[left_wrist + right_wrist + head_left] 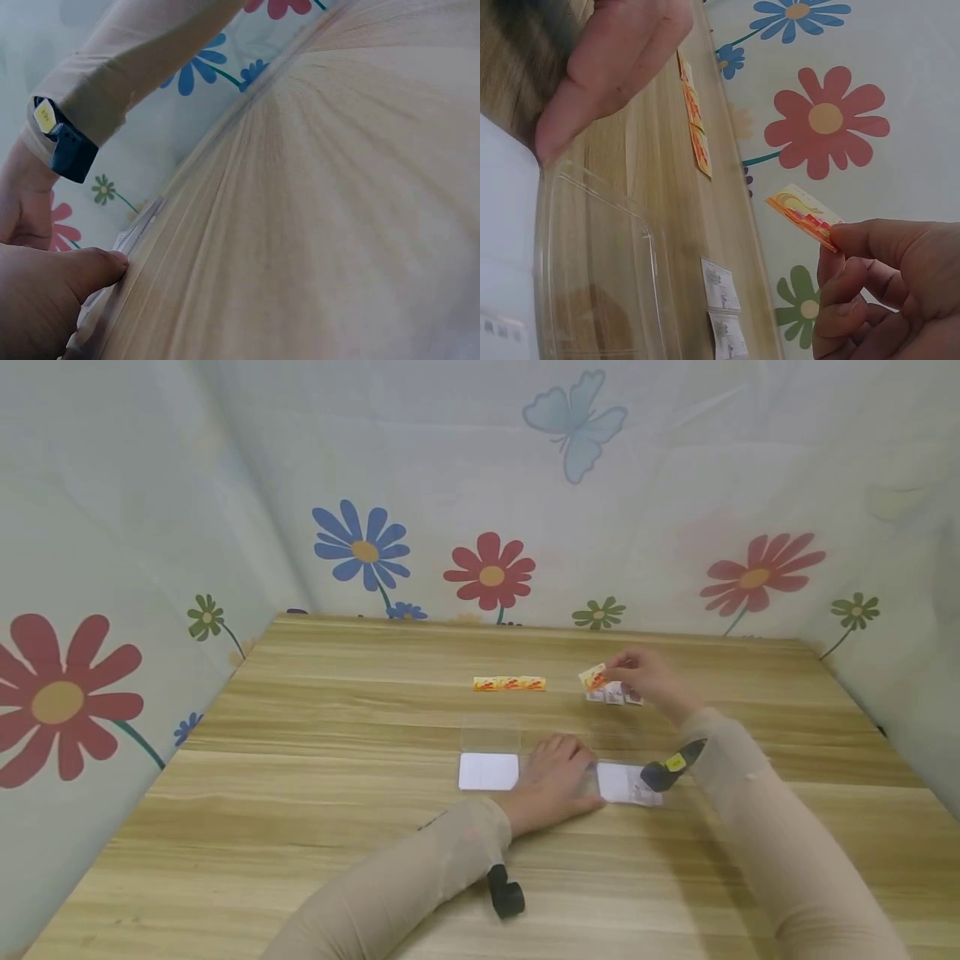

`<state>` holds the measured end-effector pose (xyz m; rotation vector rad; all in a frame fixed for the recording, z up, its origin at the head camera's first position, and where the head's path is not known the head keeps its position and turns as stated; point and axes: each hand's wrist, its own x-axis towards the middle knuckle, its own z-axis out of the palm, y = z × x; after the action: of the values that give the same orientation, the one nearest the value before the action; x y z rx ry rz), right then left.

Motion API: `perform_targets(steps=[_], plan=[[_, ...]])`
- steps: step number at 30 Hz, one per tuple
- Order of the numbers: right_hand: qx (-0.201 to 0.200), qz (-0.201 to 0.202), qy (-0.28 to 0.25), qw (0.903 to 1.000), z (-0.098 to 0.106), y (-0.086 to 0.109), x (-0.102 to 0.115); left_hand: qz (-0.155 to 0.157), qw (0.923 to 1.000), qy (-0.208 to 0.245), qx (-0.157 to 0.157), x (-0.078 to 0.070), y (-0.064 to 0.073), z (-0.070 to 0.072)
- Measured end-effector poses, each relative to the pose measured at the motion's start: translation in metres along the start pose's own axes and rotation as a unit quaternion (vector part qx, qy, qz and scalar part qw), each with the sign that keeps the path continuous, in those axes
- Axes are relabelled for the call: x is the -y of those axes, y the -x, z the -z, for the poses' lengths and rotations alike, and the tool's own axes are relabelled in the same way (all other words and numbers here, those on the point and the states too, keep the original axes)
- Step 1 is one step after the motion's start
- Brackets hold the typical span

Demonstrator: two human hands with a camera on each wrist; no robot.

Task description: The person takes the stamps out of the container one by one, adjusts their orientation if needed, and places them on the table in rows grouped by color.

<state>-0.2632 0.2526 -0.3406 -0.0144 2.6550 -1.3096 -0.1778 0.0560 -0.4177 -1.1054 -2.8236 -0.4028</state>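
My right hand [651,683] pinches a small orange-and-yellow packet [799,212] by one corner between thumb and fingertip, raised over a row of white printed packets [720,289] at the back right. My left hand [553,778] rests low between two shallow boxes, its thumb and fingertips along the near edge of the right one. That right box [613,782] has a white bottom, a white printed piece at its right end and a clear lid [654,270] folded back. The left box [488,772] likewise lies with a clear lid tipped back.
Three orange-and-yellow packets [510,684] lie in a row at the middle back of the wooden table [300,827]. A flower-printed curtain [420,460] stands behind the table's far edge. Black wrist cameras hang off both sleeves.
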Motion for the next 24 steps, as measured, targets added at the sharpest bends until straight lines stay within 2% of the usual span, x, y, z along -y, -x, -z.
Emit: perform_targets(steps=[5,12,24], plan=[[0.002,-0.01,-0.014,0.9998,-0.005,-0.006,-0.001,-0.001,1.0,0.001,0.001,0.001,-0.001,-0.001],[0.004,-0.024,0.011,0.9997,-0.01,-0.012,0.0,-0.002,1.0,-0.002,-0.002,0.0,0.0,-0.001],[-0.009,-0.034,-0.025,0.9991,-0.026,-0.03,-0.004,-0.003,0.9999,-0.015,-0.006,0.0,0.001,-0.002]])
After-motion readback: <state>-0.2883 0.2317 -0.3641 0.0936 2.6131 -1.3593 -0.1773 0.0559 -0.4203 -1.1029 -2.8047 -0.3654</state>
